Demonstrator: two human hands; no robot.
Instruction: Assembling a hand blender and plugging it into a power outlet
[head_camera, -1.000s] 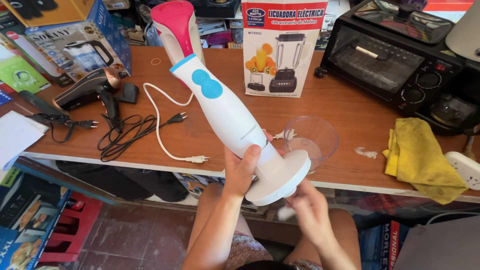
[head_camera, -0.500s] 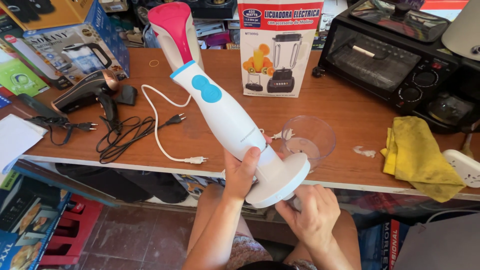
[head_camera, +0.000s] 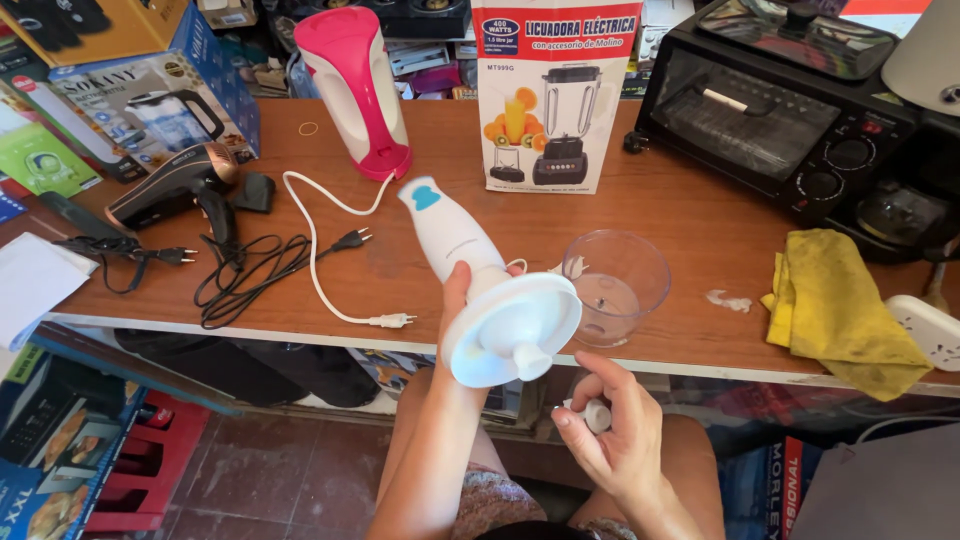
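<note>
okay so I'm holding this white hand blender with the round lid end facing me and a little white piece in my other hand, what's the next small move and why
Probably bring the small white piece in your right hand up to the stub at the centre of the round lid. Your left hand already grips the white hand blender with that face turned toward you, and the piece sits just below it, apart.

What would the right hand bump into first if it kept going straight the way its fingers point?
Probably the round white lid of the blender that the left hand holds; the right hand points up-left toward it. Depth is unclear.
</note>
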